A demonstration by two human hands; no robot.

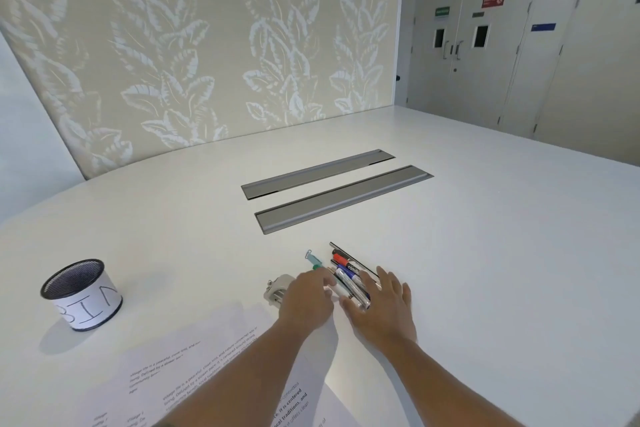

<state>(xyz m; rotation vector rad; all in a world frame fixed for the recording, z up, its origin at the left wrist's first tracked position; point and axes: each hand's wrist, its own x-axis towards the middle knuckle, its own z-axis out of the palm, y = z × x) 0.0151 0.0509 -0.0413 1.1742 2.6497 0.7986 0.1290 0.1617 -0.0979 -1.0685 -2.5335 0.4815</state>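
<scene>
— What is standing at your far left?
— A black mesh cup (81, 295) wrapped in paper lettered "BIN" is standing upright on the white worktop (485, 236), well apart from my hands. Nearer to me, printed sheets (194, 367) are lying flat, and my left forearm is crossing over them.

— And your left hand?
— My left hand (306, 298) is covering part of a small pale grey desk tool (276, 288). Its fingers are bending down onto the left edge of the pile of pens (344, 269). I cannot tell whether they are gripping anything.

— What is lying in that pile?
— A paper clip (308, 254) and a teal pen (316, 262) are lying just beyond my left fingertips. Beside them a red-capped marker (341, 259), a blue marker (350, 274) and a silvery pen (349, 286) are lying close together. Farther back, two grey cable flaps (343, 198) are sitting flush in the worktop.

— And your right hand?
— My right hand (381, 302) is resting wide, fingers straight and spread, against the right side of the pile, holding nothing.
</scene>
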